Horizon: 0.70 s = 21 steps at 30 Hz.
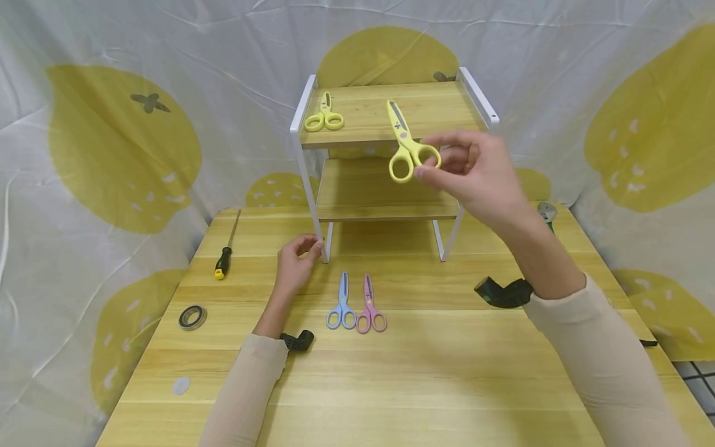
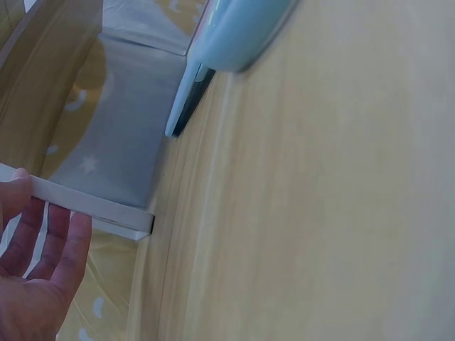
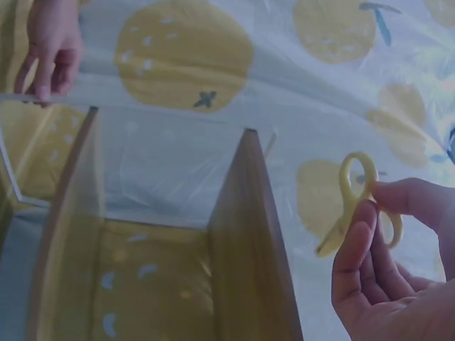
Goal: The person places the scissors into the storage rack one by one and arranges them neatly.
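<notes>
My right hand (image 1: 475, 174) pinches a pair of yellow scissors (image 1: 410, 149) by one handle loop, in front of the shelf's upper board. The blades point up and away. My left hand (image 1: 297, 264) holds the white front left leg (image 2: 106, 209) of the two-tier shelf (image 1: 363, 118) near its foot, thumb on one side and fingers on the other in the left wrist view. Another pair of yellow scissors (image 1: 325, 115) lies at the left of the top board. On the table before the shelf, blue scissors (image 1: 342, 310) and pink scissors (image 1: 370, 310) lie side by side.
At the table's left are a screwdriver (image 1: 223, 263), a black ring-shaped part (image 1: 192, 317) and a pale disc (image 1: 181, 385). An adjustable wrench (image 1: 547, 212) lies at the back right, partly behind my right arm. A lemon-print curtain (image 1: 223, 37) surrounds the table.
</notes>
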### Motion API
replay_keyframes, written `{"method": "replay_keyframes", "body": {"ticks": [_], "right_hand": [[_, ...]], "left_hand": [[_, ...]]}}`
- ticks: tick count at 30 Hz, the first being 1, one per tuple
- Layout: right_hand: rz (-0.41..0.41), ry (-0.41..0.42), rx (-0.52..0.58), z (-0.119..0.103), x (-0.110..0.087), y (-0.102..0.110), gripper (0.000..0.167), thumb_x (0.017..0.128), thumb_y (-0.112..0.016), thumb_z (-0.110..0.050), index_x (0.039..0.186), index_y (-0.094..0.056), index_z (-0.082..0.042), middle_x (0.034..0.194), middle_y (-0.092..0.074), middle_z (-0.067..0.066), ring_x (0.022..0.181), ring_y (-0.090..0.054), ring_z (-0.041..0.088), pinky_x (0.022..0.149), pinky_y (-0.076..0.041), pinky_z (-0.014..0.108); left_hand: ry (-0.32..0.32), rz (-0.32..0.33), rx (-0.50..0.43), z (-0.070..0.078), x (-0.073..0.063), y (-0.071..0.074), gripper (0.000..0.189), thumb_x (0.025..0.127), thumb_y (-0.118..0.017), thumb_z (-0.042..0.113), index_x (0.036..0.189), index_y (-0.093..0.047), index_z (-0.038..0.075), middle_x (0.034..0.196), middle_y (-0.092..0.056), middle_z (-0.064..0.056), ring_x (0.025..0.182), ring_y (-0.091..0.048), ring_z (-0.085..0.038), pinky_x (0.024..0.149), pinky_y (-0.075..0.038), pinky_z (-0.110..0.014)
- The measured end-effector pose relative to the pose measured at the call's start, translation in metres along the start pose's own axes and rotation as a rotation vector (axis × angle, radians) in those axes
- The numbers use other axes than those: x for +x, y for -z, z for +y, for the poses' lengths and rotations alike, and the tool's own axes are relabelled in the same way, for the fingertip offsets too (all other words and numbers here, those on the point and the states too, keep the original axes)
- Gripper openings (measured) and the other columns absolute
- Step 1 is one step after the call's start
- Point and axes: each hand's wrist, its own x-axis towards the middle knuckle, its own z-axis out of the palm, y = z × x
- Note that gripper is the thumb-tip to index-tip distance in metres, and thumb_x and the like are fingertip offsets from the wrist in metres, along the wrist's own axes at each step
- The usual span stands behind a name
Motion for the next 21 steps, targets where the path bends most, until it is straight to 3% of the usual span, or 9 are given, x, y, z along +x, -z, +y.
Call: {"method": "replay_keyframes", "body": {"ticks": [5, 8, 14, 18, 21], "right_hand": [[0.033, -0.027, -0.020, -0.014, 0.035, -0.002, 0.045, 0.086, -0.084, -0.018, 0.128, -0.070, -0.013, 0.083, -0.075, -0.002, 0.082, -0.066, 0.015, 0.077, -0.052, 0.026], [0.021, -0.071, -0.073, -0.021, 0.054, -0.006, 0.048, 0.087, -0.084, -0.026, 0.132, -0.068, -0.019, 0.085, -0.074, -0.001, 0.083, -0.061, 0.016, 0.073, -0.045, 0.030], [-0.018, -0.162, -0.169, -0.027, 0.095, -0.021, 0.050, 0.089, -0.082, -0.031, 0.135, -0.067, -0.020, 0.085, -0.067, 0.000, 0.068, -0.045, 0.013, 0.056, -0.035, 0.028], [-0.057, -0.221, -0.229, -0.024, 0.114, -0.033, 0.054, 0.089, -0.081, -0.031, 0.138, -0.064, -0.015, 0.098, -0.064, -0.005, 0.082, -0.053, 0.009, 0.068, -0.044, 0.025], [-0.082, -0.237, -0.270, -0.020, 0.122, -0.039, 0.054, 0.090, -0.079, -0.030, 0.139, -0.063, -0.014, 0.097, -0.062, -0.004, 0.081, -0.054, 0.010, 0.072, -0.048, 0.026]], "left_hand": [[-0.020, 0.016, -0.015, -0.027, 0.008, -0.002, 0.025, 0.101, -0.070, 0.023, 0.113, -0.072, 0.001, 0.112, -0.074, -0.024, 0.102, -0.074, -0.034, 0.080, -0.059, -0.017], [-0.013, 0.015, -0.018, -0.026, 0.009, -0.002, 0.023, 0.101, -0.069, 0.019, 0.114, -0.071, 0.000, 0.113, -0.074, -0.025, 0.103, -0.073, -0.037, 0.080, -0.060, -0.019], [-0.024, 0.020, -0.008, -0.028, 0.010, -0.001, 0.025, 0.101, -0.070, 0.024, 0.114, -0.072, 0.003, 0.113, -0.075, -0.022, 0.105, -0.073, -0.034, 0.083, -0.061, -0.021], [-0.031, 0.020, -0.015, -0.029, 0.011, -0.002, 0.027, 0.100, -0.071, 0.025, 0.114, -0.073, 0.002, 0.111, -0.075, -0.021, 0.105, -0.073, -0.035, 0.084, -0.062, -0.027], [-0.028, 0.017, -0.007, -0.030, 0.010, -0.003, 0.027, 0.100, -0.070, 0.025, 0.115, -0.073, 0.002, 0.111, -0.076, -0.019, 0.105, -0.073, -0.034, 0.085, -0.062, -0.027]]}}
